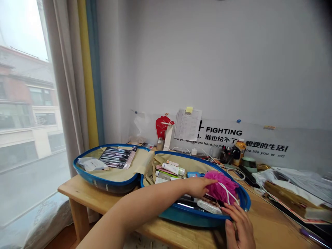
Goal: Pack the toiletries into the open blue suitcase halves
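We see our left hand (197,187), fingers extended, touching a pink bath puff (222,187) at its right, inside a blue suitcase (186,219); our right hand (238,226) curls at the rim, its grip unclear.

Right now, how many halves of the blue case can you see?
2. One half of the blue case lies open near the window; the other half lies open to its right, holding a pink bath puff.

The bare left arm (135,207) reaches across from the lower left, its left hand (198,186) palm-down with fingers extended; the right hand (240,226) sits lower and further right, fingers curled downward.
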The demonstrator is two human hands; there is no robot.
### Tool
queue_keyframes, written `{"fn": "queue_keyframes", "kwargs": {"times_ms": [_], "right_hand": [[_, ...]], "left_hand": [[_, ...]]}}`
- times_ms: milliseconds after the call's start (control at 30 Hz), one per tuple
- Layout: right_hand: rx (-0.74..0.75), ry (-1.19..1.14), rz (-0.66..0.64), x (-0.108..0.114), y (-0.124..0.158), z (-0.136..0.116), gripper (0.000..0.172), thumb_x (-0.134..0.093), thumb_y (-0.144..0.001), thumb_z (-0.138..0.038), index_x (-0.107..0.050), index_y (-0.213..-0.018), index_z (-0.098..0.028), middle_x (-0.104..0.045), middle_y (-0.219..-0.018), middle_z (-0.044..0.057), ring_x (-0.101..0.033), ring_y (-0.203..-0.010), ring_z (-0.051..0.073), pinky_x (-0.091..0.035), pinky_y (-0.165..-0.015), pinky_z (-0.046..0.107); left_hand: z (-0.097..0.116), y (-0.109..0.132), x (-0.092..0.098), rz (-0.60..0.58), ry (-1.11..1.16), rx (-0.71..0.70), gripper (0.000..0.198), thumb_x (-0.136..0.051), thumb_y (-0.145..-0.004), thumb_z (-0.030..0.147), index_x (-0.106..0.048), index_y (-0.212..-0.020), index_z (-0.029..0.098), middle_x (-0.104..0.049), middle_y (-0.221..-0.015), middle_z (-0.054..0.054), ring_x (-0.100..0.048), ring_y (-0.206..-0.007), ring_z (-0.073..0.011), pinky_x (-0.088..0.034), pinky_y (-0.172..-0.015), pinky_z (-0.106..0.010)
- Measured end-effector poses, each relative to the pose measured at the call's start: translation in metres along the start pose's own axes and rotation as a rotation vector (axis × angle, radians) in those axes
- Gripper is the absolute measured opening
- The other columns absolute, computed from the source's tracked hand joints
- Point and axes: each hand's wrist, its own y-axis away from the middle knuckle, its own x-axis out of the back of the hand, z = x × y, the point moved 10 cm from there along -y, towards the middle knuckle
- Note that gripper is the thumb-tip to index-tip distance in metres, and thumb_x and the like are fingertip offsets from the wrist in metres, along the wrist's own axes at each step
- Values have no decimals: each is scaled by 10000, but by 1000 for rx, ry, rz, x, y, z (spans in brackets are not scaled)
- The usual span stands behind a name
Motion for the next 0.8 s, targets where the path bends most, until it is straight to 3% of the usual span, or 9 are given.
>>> {"fn": "queue_keyframes", "kwargs": {"times_ms": [133, 267, 333, 433, 500, 600, 700, 800], "right_hand": [[42, 17, 16, 1, -2, -5, 293, -373, -934, -382, -597, -1025, -216, -645, -1006, 87, -551, -1096, 266, -424, -926, 457], [82, 31, 18, 1, -4, -9, 287, -364, -939, -364, -576, -1047, -205, -630, -1014, 99, -540, -1105, 272, -421, -918, 451], [87, 34, 20, 2, -4, -10, 283, -364, -939, -360, -572, -1048, -202, -625, -1013, 101, -532, -1111, 277, -420, -917, 453], [88, 37, 10, 2, -3, -10, 287, -361, -940, -356, -570, -1058, -198, -622, -1016, 103, -529, -1108, 278, -418, -923, 455], [88, 38, 3, 2, -3, -10, 289, -365, -939, -358, -572, -1062, -197, -621, -1023, 105, -532, -1103, 277, -420, -924, 456], [82, 33, 3, 2, -3, -9, 282, -376, -936, -360, -574, -1057, -202, -623, -1029, 105, -535, -1101, 280, -421, -927, 464], [84, 28, 1, 0, -3, -7, 276, -381, -934, -353, -572, -1068, -205, -622, -1034, 105, -534, -1100, 280, -418, -934, 475], [86, 27, 2, -2, -3, -6, 285, -380, -934, -356, -569, -1083, -203, -618, -1041, 108, -528, -1110, 282, -416, -937, 478]], "left_hand": [[-1, 4, 6, 11, 11, 22, 587, -417, -907, 238, -243, -1467, 219, -437, -1451, -80, -439, -1312, -206, -368, -1066, -337], [-13, 12, 36, 158, 10, 142, 573, -422, -912, 268, -243, -1456, 274, -420, -1446, -87, -542, -1203, -229, -438, -991, -369], [-31, 22, 61, 272, -6, 244, 529, -392, -925, 257, -266, -1438, 267, -386, -1458, -96, -569, -1157, -222, -451, -972, -363], [-79, 52, 101, 418, -61, 449, 431, -363, -949, 247, -356, -1380, 239, -393, -1435, -108, -572, -1126, -212, -454, -966, -367], [-121, 85, 124, 479, -111, 615, 398, -399, -958, 279, -400, -1349, 204, -411, -1410, -126, -568, -1107, -214, -460, -958, -402], [-183, 154, 143, 510, -185, 875, 438, -528, -916, 371, -455, -1309, 192, -474, -1345, -111, -539, -1126, -238, -469, -943, -471], [-234, 236, 144, 471, -232, 1137, 425, -572, -892, 357, -497, -1270, 177, -488, -1331, -106, -511, -1172, -259, -445, -970, -507], [-268, 308, 134, 424, -238, 1324, 415, -583, -885, 356, -515, -1255, 182, -486, -1342, -103, -486, -1208, -271, -415, -998, -528]]}}
